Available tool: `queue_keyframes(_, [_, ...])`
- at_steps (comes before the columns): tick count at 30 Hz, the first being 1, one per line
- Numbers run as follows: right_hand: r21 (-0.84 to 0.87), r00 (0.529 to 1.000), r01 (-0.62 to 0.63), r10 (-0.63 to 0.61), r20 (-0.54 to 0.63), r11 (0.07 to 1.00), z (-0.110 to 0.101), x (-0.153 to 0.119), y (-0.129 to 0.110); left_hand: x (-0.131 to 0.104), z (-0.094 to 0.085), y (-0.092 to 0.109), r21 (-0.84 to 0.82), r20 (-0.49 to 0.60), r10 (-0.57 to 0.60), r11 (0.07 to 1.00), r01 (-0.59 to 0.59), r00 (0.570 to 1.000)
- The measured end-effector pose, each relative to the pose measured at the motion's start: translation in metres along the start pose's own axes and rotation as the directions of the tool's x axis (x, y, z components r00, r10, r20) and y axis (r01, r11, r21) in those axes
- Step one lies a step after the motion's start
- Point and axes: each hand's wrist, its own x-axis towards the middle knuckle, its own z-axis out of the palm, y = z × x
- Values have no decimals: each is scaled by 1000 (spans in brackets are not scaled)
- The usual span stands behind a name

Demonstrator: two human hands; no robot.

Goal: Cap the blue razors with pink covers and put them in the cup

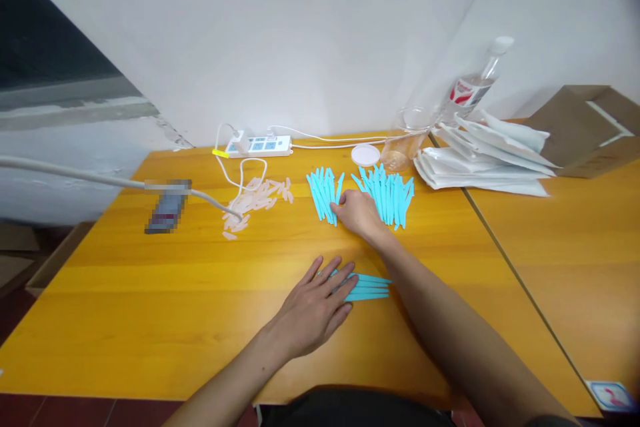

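Left fingers [341, 278] spread over sticks [373, 285], right fingers [340, 209] pinched, hold unclear, roomy tabletop [175, 307] leftward

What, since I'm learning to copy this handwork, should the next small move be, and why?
Probably draw one strip from the left bunch of blue strips toward the near row. The right hand has its thumb and finger at that bunch's right edge, while the left hand lies flat over the row. Whether a strip is already pinched, I can't tell.
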Motion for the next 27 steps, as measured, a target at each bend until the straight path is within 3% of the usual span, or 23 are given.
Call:
queue_keyframes(4, [75, 997, -34, 28, 77, 997, -2, 12, -1, -17, -12, -26, -63, -170, -151, 988, 143, 974])
queue_keyframes(6, [132, 992, -61, 46, 117, 989, -9, 14, 2, -34, -23, -57, -87, -317, -287, 958, 274, 904])
queue_keyframes(8, [168, 989, -73, 50, 137, 983, -19, 13, 7, -55, -34, -94, -80, -438, -406, 907, 415, 802])
queue_keyframes(10, [307, 982, -101, 44, 186, 946, -29, 6, 14, -77, -45, -129, -14, -451, -487, 842, 539, 748])
queue_keyframes(11, [453, 970, -143, 33, 243, 880, -34, 0, 18, -87, -50, -144, 19, -459, -519, 806, 592, 721])
queue_keyframes(13, [677, 927, -250, -30, 373, 692, -43, -14, 28, -101, -58, -166, 94, -378, -539, 787, 610, 753])
queue_keyframes(15, [738, 880, -286, -138, 456, 611, -49, -31, 36, -108, -63, -176, 133, -300, -539, 794, 594, 787])
queue_keyframes(20, [666, 752, -213, -316, 579, 715, -47, -62, 48, -97, -70, -164, 58, -190, -562, 812, 581, 805])
queue_keyframes(24, [632, 742, -164, -327, 585, 757, -39, -67, 51, -66, -63, -130, -144, -128, -544, 837, 527, 829])
queue_keyframes(27, [632, 740, -158, -333, 584, 759, -37, -67, 55, -33, -51, -101, -353, -142, -473, 845, 402, 870])
